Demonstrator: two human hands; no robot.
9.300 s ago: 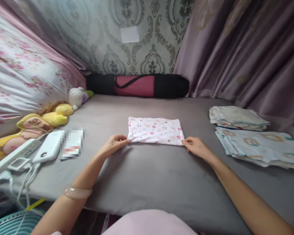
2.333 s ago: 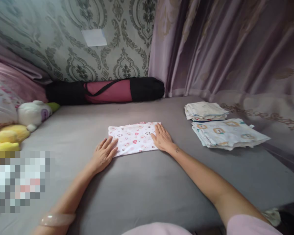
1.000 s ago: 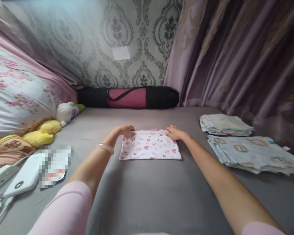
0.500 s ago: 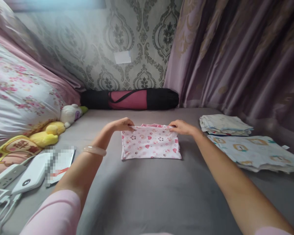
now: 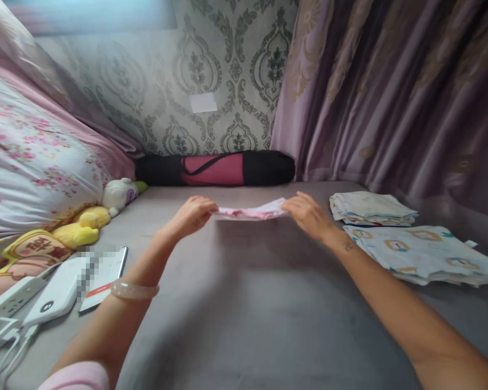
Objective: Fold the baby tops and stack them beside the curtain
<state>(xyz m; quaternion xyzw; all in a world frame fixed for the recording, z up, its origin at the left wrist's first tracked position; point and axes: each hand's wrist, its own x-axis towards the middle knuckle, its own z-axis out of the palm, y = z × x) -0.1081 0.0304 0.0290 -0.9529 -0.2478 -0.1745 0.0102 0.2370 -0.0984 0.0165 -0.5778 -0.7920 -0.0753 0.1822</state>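
A folded white-and-pink cloth [image 5: 250,211] is stretched between my two hands, seen nearly edge-on above the grey sheet [image 5: 268,314]. Its printed face is hidden from view, and a shadow lies on the bed under it. My left hand [image 5: 195,213] pinches the cloth's left end, with a pale bangle [image 5: 134,290] on that forearm. The right end is pinched in the fingers of my right hand [image 5: 308,214]. Whether it is a garment or a plain cloth, I cannot tell.
On the right lie a stack of folded cloths [image 5: 372,208] and a flatter printed pile [image 5: 427,252]. A black-and-pink roll bag [image 5: 215,169] lies against the wall. Plush toys [image 5: 79,233], a power strip [image 5: 14,298], a white power bank [image 5: 51,298] and a flat tablet-like item [image 5: 106,276] are left.
Both hands have raised the cloth off the bed and tipped it, so its printed front no longer shows. The view has shifted slightly.
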